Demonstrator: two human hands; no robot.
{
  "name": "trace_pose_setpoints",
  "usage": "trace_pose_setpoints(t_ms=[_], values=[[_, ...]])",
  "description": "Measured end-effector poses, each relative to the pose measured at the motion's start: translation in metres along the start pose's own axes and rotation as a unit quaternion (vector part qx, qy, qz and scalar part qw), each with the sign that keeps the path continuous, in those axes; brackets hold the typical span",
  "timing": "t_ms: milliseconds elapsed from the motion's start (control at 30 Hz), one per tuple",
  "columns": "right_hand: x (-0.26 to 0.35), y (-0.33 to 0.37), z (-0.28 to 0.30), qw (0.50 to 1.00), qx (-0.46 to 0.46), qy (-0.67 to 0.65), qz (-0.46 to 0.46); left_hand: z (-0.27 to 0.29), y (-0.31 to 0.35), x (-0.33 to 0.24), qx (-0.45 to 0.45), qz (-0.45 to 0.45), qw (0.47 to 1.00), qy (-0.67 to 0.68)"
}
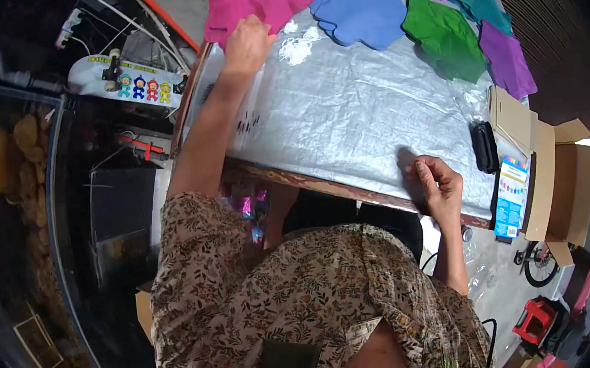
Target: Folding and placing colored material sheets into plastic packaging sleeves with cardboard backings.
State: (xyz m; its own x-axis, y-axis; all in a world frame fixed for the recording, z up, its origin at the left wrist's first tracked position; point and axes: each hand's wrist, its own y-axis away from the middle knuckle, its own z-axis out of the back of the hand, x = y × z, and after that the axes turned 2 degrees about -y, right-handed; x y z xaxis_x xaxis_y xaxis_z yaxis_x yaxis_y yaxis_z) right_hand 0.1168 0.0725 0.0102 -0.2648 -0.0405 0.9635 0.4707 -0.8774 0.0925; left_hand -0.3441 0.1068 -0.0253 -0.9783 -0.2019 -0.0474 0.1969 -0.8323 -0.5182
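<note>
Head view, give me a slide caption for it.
Left hand on a pink piece atop a silver-covered table; right hand by its near edge.

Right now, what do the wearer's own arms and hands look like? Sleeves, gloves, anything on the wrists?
Left hand and right hand: both ungloved, wrists without visible watch or band. Forearms uncovered. Left sleeve and right sleeve: loose, short, beige-brown fabric with a dark leafy print. Rings or small markings: can't tell.

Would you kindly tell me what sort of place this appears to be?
Probably a home garage or workshop: a silver sheet-covered table, a white skateboard with cartoon figures and a black-tyred bicycle wheel suggest it.
</note>
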Motion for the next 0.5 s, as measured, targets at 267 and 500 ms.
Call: trace_pose_setpoints(t_ms=[267,500], values=[[0.036,-0.054,-0.014,0.987,0.058,0.115,0.096,-0.011,-0.011,0.035,0.006,0.156,0.941,0.301],[0.088,-0.18,-0.104,0.888,0.145,0.273,0.34,0.003,-0.025,0.051,0.127,0.36,0.722,0.577]])
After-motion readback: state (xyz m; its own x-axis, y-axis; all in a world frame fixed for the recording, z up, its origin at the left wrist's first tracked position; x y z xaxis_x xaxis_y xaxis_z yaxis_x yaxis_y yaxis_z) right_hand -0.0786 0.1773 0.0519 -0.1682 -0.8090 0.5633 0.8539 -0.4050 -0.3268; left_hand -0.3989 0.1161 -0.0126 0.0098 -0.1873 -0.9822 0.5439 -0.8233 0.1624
